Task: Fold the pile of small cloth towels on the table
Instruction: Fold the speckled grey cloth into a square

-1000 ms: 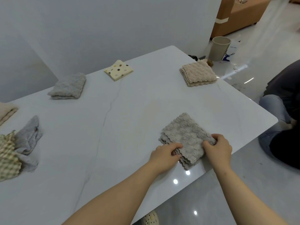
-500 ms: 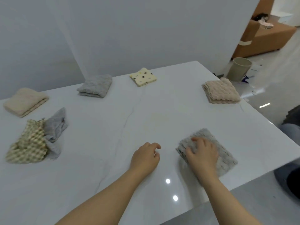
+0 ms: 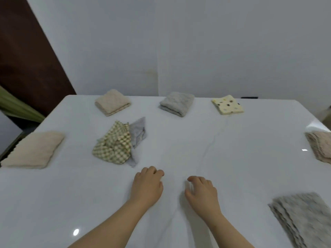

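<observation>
At 6 o'clock on the white table [image 3: 197, 140], left hand [image 3: 147, 185] and right hand [image 3: 201, 192] side by side, palms down, fingers loosely curled, pinching nothing. Up at 11 o'clock from the hands, unfolded pile: checked towel [image 3: 114, 145] crumpled atop thin grey towel [image 3: 138, 131]. Folded already: wide beige towel [image 3: 34, 149] at 9, small beige towel [image 3: 112, 102] at 11, fluffy grey towel [image 3: 176, 103] at 12, dotted yellow towel [image 3: 227, 104] at 1, pinkish stack [image 3: 320, 145] at 3, grey stack [image 3: 302, 217] at 4, apart from the right hand.
</observation>
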Action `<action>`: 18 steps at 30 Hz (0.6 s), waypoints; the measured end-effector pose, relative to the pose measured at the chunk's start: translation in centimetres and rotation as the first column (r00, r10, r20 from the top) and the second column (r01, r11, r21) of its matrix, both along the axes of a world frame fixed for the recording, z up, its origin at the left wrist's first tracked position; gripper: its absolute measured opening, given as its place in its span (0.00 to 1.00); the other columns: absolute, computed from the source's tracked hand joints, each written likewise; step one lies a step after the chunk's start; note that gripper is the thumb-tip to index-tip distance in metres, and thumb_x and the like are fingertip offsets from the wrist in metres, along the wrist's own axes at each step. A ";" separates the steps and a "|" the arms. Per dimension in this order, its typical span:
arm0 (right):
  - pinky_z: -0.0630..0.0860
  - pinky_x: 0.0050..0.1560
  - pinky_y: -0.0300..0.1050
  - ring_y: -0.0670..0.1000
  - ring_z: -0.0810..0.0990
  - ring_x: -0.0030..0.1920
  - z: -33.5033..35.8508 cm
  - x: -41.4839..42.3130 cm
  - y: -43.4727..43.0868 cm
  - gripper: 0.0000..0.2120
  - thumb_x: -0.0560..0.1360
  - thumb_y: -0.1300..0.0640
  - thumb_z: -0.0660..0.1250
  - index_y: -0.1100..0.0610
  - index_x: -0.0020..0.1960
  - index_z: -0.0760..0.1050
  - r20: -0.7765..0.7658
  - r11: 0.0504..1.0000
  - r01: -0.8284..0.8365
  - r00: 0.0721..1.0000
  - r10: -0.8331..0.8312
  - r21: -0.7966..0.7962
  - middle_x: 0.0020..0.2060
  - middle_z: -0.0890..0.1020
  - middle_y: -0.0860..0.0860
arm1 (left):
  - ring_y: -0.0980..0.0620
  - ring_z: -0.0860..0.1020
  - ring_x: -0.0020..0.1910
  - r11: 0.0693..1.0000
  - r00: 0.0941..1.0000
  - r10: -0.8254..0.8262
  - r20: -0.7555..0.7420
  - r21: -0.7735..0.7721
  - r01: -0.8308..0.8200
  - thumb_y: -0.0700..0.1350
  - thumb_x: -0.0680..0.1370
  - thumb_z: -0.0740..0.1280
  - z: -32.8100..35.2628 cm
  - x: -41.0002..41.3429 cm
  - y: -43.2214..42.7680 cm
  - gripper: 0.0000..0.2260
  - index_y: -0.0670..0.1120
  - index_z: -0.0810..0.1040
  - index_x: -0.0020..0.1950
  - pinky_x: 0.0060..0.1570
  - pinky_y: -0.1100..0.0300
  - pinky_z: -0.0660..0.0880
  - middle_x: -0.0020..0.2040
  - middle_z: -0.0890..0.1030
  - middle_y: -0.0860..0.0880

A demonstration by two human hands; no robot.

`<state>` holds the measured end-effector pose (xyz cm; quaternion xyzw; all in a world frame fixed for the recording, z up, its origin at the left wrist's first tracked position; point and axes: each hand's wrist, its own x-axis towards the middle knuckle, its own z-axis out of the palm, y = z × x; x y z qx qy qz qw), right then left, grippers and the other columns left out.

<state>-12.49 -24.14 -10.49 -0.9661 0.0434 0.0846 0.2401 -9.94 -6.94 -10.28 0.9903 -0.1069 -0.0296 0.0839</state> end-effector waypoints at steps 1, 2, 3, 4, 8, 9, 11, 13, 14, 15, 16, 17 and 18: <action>0.61 0.62 0.41 0.50 0.65 0.66 -0.1 0.3 1.2 0.19 0.77 0.53 0.57 0.49 0.67 0.65 -0.007 1.000 -0.018 1.000 0.018 -0.009 0.66 0.70 0.45 | 0.50 0.75 0.53 1.000 0.999 0.012 0.040 -0.026 -0.011 0.44 0.75 0.63 0.2 0.3 1.4 0.15 0.51 0.75 0.62 0.46 0.60 0.67 0.56 0.76 0.51; 0.61 0.62 0.41 0.50 0.64 0.67 -0.1 0.8 2.7 0.19 0.77 0.53 0.56 0.49 0.67 0.66 -0.010 0.999 -0.035 0.999 0.034 -0.019 0.66 0.69 0.45 | 0.51 0.78 0.46 0.998 0.997 0.018 0.075 -0.065 -0.013 0.44 0.69 0.71 0.2 0.8 3.0 0.14 0.51 0.80 0.55 0.40 0.61 0.68 0.48 0.79 0.52; 0.61 0.62 0.40 0.49 0.64 0.67 -0.2 1.2 4.1 0.19 0.76 0.52 0.56 0.48 0.67 0.66 -0.011 0.998 -0.050 0.999 0.050 -0.027 0.66 0.69 0.45 | 0.52 0.78 0.39 0.997 0.993 0.018 0.119 -0.079 -0.008 0.43 0.61 0.76 -0.1 1.3 4.7 0.15 0.51 0.82 0.47 0.33 0.63 0.68 0.42 0.79 0.53; 0.61 0.62 0.40 0.49 0.64 0.67 -0.3 1.7 5.5 0.19 0.76 0.51 0.55 0.48 0.67 0.66 -0.014 0.998 -0.062 0.998 0.062 -0.031 0.66 0.69 0.44 | 0.53 0.77 0.36 0.998 0.986 0.029 0.161 -0.067 -0.018 0.43 0.56 0.78 -0.4 1.9 6.3 0.17 0.51 0.82 0.43 0.29 0.63 0.69 0.39 0.78 0.53; 0.60 0.62 0.42 0.49 0.61 0.68 -0.4 3.4 10.2 0.21 0.74 0.48 0.52 0.46 0.67 0.65 -0.048 0.994 -0.100 0.994 0.098 -0.040 0.67 0.65 0.44 | 0.46 0.75 0.50 0.993 0.965 0.113 0.235 -0.065 -0.101 0.43 0.55 0.78 -1.3 4.5 11.2 0.27 0.49 0.79 0.53 0.38 0.54 0.78 0.52 0.79 0.46; 0.60 0.63 0.42 0.49 0.60 0.68 -0.5 3.9 11.3 0.20 0.75 0.49 0.54 0.46 0.67 0.64 -0.058 0.994 -0.106 0.993 0.104 -0.040 0.67 0.64 0.43 | 0.44 0.78 0.51 0.993 0.972 0.115 0.206 -0.048 -0.107 0.44 0.55 0.78 -1.6 5.2 12.3 0.30 0.48 0.76 0.56 0.40 0.52 0.79 0.54 0.80 0.44; 0.60 0.64 0.43 0.49 0.59 0.69 -0.6 5.0 13.1 0.23 0.74 0.47 0.53 0.46 0.69 0.62 -0.071 0.994 -0.104 0.992 0.102 -0.019 0.68 0.63 0.44 | 0.43 0.82 0.48 0.996 0.985 0.085 0.148 -0.013 -0.085 0.49 0.60 0.75 -2.4 6.3 13.8 0.28 0.48 0.72 0.58 0.39 0.52 0.79 0.53 0.81 0.45; 0.60 0.65 0.44 0.49 0.59 0.70 -0.9 6.2 14.9 0.27 0.71 0.45 0.52 0.46 0.70 0.60 -0.068 0.997 -0.069 0.995 0.071 0.027 0.69 0.63 0.44 | 0.45 0.81 0.47 0.991 0.992 0.094 0.085 -0.104 -0.086 0.52 0.65 0.65 -3.4 7.3 15.1 0.18 0.48 0.77 0.54 0.42 0.53 0.78 0.49 0.82 0.49; 0.60 0.64 0.44 0.49 0.59 0.69 -1.0 6.7 15.7 0.27 0.71 0.44 0.53 0.45 0.70 0.59 -0.057 0.997 -0.039 0.997 0.042 0.062 0.69 0.64 0.44 | 0.44 0.80 0.49 0.974 0.991 0.120 0.053 -0.198 -0.107 0.50 0.67 0.64 -3.7 7.6 15.6 0.15 0.48 0.79 0.51 0.45 0.53 0.75 0.49 0.81 0.49; 0.60 0.64 0.45 0.49 0.60 0.69 -1.2 7.2 16.3 0.28 0.72 0.43 0.56 0.45 0.71 0.58 -0.039 0.995 -0.004 0.999 0.008 0.099 0.69 0.65 0.44 | 0.44 0.77 0.51 0.949 0.989 0.148 0.019 -0.285 -0.137 0.45 0.69 0.64 -3.8 8.0 15.9 0.12 0.46 0.80 0.51 0.48 0.53 0.72 0.50 0.80 0.49; 0.60 0.64 0.45 0.49 0.61 0.69 -1.3 7.6 16.9 0.29 0.73 0.42 0.59 0.45 0.72 0.56 -0.024 0.991 0.032 0.999 -0.029 0.130 0.68 0.66 0.44 | 0.44 0.75 0.53 0.924 0.986 0.167 -0.011 -0.346 -0.161 0.41 0.71 0.66 -3.9 8.4 16.2 0.10 0.44 0.80 0.51 0.50 0.55 0.69 0.51 0.80 0.48; 0.60 0.64 0.46 0.49 0.62 0.68 -1.6 8.2 17.4 0.30 0.74 0.42 0.61 0.45 0.73 0.55 -0.014 0.986 0.063 0.998 -0.062 0.151 0.68 0.66 0.44 | 0.44 0.74 0.53 0.901 0.982 0.188 -0.026 -0.393 -0.183 0.38 0.71 0.67 -4.0 8.9 16.6 0.09 0.43 0.80 0.51 0.49 0.57 0.67 0.51 0.79 0.47; 0.59 0.63 0.46 0.50 0.63 0.67 -1.8 8.7 17.8 0.32 0.74 0.42 0.62 0.46 0.73 0.54 -0.004 0.983 0.091 0.996 -0.092 0.162 0.67 0.67 0.44 | 0.45 0.73 0.52 0.874 0.978 0.210 -0.018 -0.445 -0.196 0.37 0.72 0.67 -4.1 9.1 16.7 0.08 0.42 0.79 0.50 0.47 0.59 0.66 0.50 0.79 0.46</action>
